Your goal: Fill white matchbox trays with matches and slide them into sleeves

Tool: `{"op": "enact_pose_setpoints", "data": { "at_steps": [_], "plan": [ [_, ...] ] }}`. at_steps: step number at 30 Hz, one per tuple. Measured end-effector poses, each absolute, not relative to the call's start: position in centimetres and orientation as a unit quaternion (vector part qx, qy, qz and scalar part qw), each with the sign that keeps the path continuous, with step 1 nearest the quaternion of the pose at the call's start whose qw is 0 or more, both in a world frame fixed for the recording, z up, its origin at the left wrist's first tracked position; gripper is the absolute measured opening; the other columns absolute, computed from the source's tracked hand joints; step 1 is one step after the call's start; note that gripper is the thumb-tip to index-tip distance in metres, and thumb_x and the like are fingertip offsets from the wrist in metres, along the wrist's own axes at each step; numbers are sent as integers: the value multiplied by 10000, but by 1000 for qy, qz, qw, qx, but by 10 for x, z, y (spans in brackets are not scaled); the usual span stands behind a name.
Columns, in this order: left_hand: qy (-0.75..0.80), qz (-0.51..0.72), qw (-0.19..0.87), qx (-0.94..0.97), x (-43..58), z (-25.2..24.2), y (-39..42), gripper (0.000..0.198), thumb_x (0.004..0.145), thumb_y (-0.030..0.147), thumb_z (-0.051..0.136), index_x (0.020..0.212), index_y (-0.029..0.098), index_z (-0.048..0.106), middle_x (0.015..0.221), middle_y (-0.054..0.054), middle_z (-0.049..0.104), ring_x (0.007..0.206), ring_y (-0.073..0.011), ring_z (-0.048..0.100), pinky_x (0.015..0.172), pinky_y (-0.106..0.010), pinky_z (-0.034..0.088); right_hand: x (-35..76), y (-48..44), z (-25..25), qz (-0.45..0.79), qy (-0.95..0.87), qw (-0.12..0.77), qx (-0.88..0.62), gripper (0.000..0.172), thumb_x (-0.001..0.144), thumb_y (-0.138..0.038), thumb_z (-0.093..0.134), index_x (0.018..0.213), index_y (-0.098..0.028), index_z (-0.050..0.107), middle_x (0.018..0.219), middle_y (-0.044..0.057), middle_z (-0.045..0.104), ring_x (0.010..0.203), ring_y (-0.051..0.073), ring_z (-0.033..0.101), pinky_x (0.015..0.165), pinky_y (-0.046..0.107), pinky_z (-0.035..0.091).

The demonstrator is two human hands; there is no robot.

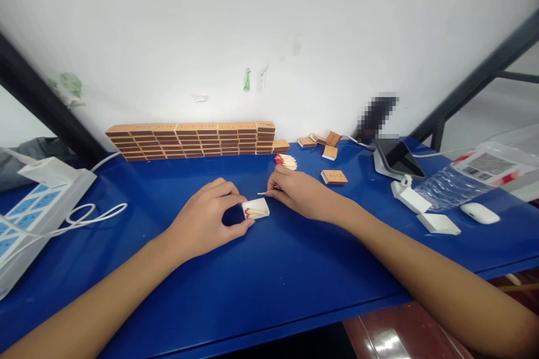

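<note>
My left hand (208, 214) rests on the blue table (269, 280) with thumb and fingers pinching the left end of a small open white matchbox tray (256, 209) that holds red-tipped matches. My right hand (295, 190) lies just right of the tray, fingers closed on a single match (261, 193) whose pale end pokes out to the left above the tray. A loose pile of red-tipped matches (286, 161) lies just beyond my right hand.
A long stack of brown matchboxes (191, 140) lines the white wall. Several loose matchboxes (333, 176) lie right of it. A power strip (29, 210) with white cable sits left; a phone stand (396, 158), white blocks, a white mouse (479, 212) and plastic bag sit right.
</note>
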State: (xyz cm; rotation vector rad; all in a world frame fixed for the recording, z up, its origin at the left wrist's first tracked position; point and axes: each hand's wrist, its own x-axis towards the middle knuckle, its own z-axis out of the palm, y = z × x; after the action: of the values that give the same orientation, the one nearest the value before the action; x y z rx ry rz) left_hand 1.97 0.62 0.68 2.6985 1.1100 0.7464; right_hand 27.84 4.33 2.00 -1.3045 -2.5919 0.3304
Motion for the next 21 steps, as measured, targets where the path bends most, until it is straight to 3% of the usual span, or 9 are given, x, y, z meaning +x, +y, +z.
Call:
{"op": "enact_pose_setpoints", "data": {
  "at_steps": [5,10,15,21],
  "plan": [
    [371,251,65,892,20,7,6,255,935,383,739,1126,219,778,976,-59,706,906,-233,627,806,-396,542,276,35,30,190,-869,176,-422,110,1060,-218,561,995,-180,642,1012,65,712,875,186,638,764,312,462],
    [369,256,77,890,20,7,6,238,934,367,734,1117,224,787,951,-53,695,888,-227,617,783,-385,533,269,31,28,247,-872,181,-383,51,1018,-198,635,1004,-189,683,911,22,719,793,159,630,738,297,465],
    [371,250,82,891,21,7,7,248,944,367,723,1128,213,786,959,-55,693,896,-227,609,789,-395,534,272,30,25,219,-892,180,-351,325,1063,-209,528,1378,-201,609,1050,73,702,900,198,652,803,348,511],
    [375,253,78,888,19,6,6,235,946,369,718,1118,225,786,965,-55,698,895,-226,612,791,-396,538,275,27,34,194,-906,151,-345,355,1062,-170,445,1332,-208,674,1038,81,642,858,192,635,776,336,511]
  ]
}}
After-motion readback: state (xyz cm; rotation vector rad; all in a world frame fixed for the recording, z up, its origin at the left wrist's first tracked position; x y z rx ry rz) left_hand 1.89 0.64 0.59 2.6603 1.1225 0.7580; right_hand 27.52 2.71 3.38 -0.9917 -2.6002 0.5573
